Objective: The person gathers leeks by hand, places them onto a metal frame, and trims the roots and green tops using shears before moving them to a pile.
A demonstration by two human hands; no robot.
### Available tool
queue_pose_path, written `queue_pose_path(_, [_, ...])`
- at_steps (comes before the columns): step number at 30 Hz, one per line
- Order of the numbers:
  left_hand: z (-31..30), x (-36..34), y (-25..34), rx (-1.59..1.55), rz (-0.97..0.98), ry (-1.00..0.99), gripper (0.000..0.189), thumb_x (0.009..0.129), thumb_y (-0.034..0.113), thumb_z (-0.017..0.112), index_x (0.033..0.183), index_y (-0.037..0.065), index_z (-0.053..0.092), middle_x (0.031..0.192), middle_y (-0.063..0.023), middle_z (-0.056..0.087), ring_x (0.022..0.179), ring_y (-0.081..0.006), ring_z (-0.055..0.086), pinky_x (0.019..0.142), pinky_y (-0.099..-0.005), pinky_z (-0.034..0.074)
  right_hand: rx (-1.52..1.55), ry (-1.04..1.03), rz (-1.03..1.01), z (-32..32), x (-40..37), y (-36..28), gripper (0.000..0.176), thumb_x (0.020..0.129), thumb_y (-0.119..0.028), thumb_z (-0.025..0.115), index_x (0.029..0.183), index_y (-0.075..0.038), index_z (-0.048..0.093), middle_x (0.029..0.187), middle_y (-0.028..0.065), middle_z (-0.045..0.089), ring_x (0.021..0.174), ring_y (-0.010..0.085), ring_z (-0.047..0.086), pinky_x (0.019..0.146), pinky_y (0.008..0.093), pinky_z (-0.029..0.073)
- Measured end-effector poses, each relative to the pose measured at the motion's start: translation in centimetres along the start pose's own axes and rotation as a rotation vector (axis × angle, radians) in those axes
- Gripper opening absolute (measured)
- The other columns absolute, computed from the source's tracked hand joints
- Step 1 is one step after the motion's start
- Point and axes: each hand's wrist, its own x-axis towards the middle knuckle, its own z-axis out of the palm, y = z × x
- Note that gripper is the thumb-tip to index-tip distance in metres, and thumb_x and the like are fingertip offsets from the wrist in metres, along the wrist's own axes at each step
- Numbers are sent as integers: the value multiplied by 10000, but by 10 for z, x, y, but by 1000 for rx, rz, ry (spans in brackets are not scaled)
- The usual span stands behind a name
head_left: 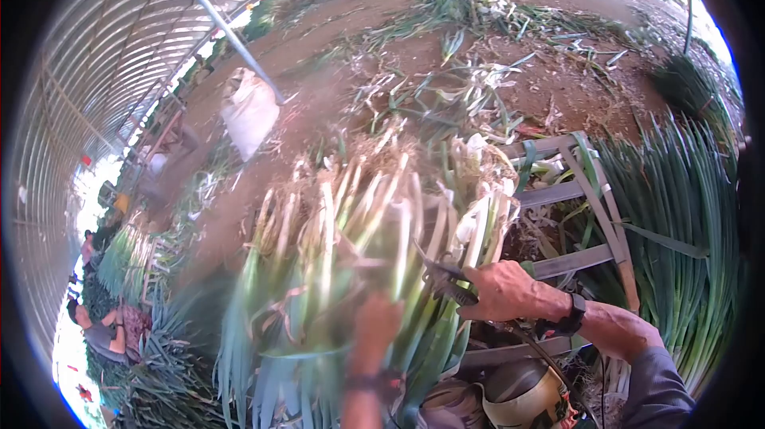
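A wide heap of green onions (pixel 327 230), white stems and brown roots pointing away, lies in front of me. My left hand (pixel 376 321), smeared by motion, is over the green leaves in the middle of the heap; its fingers cannot be made out. At the heap's right side my right hand (pixel 506 289) is closed around a dark tool (pixel 453 282), whose pointed end lies near the stems. The tool's exact kind is unclear. A dark watch band is on my right wrist.
A slatted frame (pixel 562 262) stands right of the heap, with more green onions (pixel 677 246) beyond it. Shoes (pixel 510 401) are below. Farther off are a white sack (pixel 249 110), a slanted pole (pixel 219 19), loose leaves on soil and a seated person (pixel 103 336) at left.
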Motion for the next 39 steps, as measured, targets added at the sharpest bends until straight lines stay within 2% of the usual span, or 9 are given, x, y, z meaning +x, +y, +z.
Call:
queue_pose_path(3, [-17, -13, -27, -95, 8, 266, 299, 888, 252, 729, 1096, 43, 682, 1071, -177, 654, 1022, -384, 629, 895, -483, 498, -5, -49, -68, 7, 7, -4, 576, 766, -451, 778, 1027, 39, 627, 709, 226, 677, 725, 439, 694, 678, 511, 550])
queue_pose_path(6, [-28, -31, -60, 155, -306, 603, 308, 808, 177, 778, 1068, 81, 646, 1077, -135, 614, 1124, -385, 574, 915, -507, 476, 38, -21, -174, 12, 9, -18, 570, 766, -471, 776, 996, 29, 629, 687, 216, 665, 711, 437, 689, 664, 509, 548])
queue_pose_path(9, [-19, -57, -92, 320, -362, 529, 391, 794, 195, 784, 1128, 85, 612, 1124, -125, 593, 1169, -375, 545, 925, -547, 457, 72, -76, -302, 18, 15, -35, 558, 774, -473, 768, 968, 31, 624, 662, 204, 654, 692, 421, 691, 640, 504, 548])
queue_pose_path(14, [-23, -70, -99, 232, -302, 436, 426, 759, 193, 761, 1128, 60, 595, 1142, -153, 602, 1170, -388, 540, 942, -565, 435, 2, -272, -445, 34, 27, -69, 586, 781, -479, 755, 900, 74, 599, 627, 196, 629, 569, 385, 667, 531, 484, 527])
queue_pose_path(20, [-38, -47, -91, 71, -300, 279, 355, 712, 148, 709, 1032, 9, 642, 999, -204, 664, 1012, -426, 605, 894, -526, 481, -28, -192, -358, 21, 23, -75, 588, 767, -466, 770, 924, 71, 592, 671, 205, 631, 615, 414, 665, 566, 500, 527])
queue_pose_path(23, [-41, -28, -62, -94, -184, 351, 331, 711, 155, 714, 999, 3, 654, 990, -202, 677, 986, -414, 623, 871, -495, 503, 4, -196, -270, 10, 11, -69, 583, 762, -459, 777, 948, 62, 593, 723, 215, 650, 674, 430, 674, 615, 500, 537])
queue_pose_path(29, [-3, 19, -56, -217, -110, 296, 268, 871, 201, 711, 1055, 8, 682, 943, -233, 725, 863, -426, 695, 784, -505, 522, 23, -122, -238, 5, -10, -44, 576, 766, -458, 770, 992, 49, 616, 754, 223, 667, 713, 435, 683, 642, 495, 544])
queue_pose_path(32, [-4, 19, -56, -212, -102, 268, 177, 918, 162, 659, 1031, 26, 674, 874, -250, 706, 817, -447, 685, 741, -521, 519, -4, -231, -145, 14, -9, -37, 565, 765, -453, 767, 975, 50, 621, 737, 226, 665, 705, 437, 681, 643, 496, 547])
queue_pose_path(39, [-6, 23, -45, -88, -233, 379, 141, 937, 114, 598, 1029, 11, 631, 847, -266, 687, 829, -468, 676, 750, -551, 509, -43, -137, -175, 37, 10, -25, 544, 750, -434, 773, 927, 54, 610, 687, 226, 648, 636, 441, 663, 588, 501, 538])
